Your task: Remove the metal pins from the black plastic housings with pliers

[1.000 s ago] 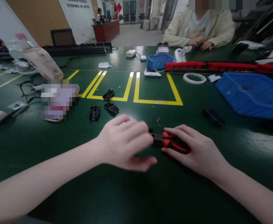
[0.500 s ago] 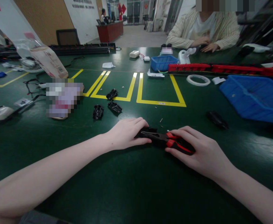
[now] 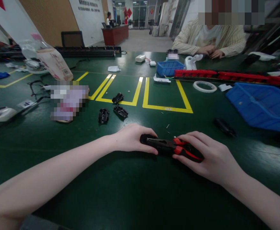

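My right hand (image 3: 209,156) is wrapped round the red and black handles of a pair of pliers (image 3: 178,147) lying low over the green table (image 3: 120,191). The pliers' jaws point left into a small black part (image 3: 147,139). My left hand (image 3: 133,138) curls round that black part, thumb under it, holding it against the table. Three more black parts (image 3: 103,115) (image 3: 120,111) (image 3: 117,97) lie beyond my left hand. A few tiny screws (image 3: 167,126) lie just past the pliers.
A big blue bin (image 3: 262,105) stands at the right with a black piece (image 3: 223,126) before it. Yellow tape boxes (image 3: 166,108), a white tape ring (image 3: 204,86), a small blue tray (image 3: 169,68) and red rails (image 3: 226,75) lie farther back. A person in a striped shirt (image 3: 214,40) sits opposite.
My left hand moved from above the pliers' head to the left of it and closed on the black part. The right hand stayed on the handles. The view tilted a little.
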{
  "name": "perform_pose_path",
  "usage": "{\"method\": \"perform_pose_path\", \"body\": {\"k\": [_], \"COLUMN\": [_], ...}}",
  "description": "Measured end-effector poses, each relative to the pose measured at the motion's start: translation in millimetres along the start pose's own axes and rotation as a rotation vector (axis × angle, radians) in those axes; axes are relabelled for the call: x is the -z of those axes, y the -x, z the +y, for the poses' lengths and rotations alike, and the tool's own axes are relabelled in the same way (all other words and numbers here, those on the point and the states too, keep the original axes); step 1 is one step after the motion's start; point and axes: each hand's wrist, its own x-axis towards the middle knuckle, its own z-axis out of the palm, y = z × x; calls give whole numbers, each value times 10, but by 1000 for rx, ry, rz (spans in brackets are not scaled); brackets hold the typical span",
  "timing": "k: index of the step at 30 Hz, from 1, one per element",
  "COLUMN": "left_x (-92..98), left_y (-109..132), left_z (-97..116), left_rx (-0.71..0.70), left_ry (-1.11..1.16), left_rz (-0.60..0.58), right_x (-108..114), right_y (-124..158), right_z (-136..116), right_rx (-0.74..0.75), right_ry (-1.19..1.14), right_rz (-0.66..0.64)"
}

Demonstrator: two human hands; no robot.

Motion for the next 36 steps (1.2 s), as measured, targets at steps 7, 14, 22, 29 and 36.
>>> {"method": "perform_pose_path", "body": {"k": [7,14,22,29,36], "left_x": [0,-18,-36,-5,8], "left_y": [-11,-11,5,19,11], "left_z": [-9,-24,-31,59,84], "left_rx": [11,-5,-23,-1,62], "left_ry": [-48,-121,-118,106,159], "left_rz": [-13,9,30,-2,43], "right_x": [-9,-2,-17,2,-34], "right_y": [4,19,34,-4,-28], "right_z": [9,-39,-59,-115,-106], "right_rx": [84,18,-163,-171,-160], "right_ry": [88,-25,-230,-273,-303], "right_rz": [25,0,-68,-70,-43]}}
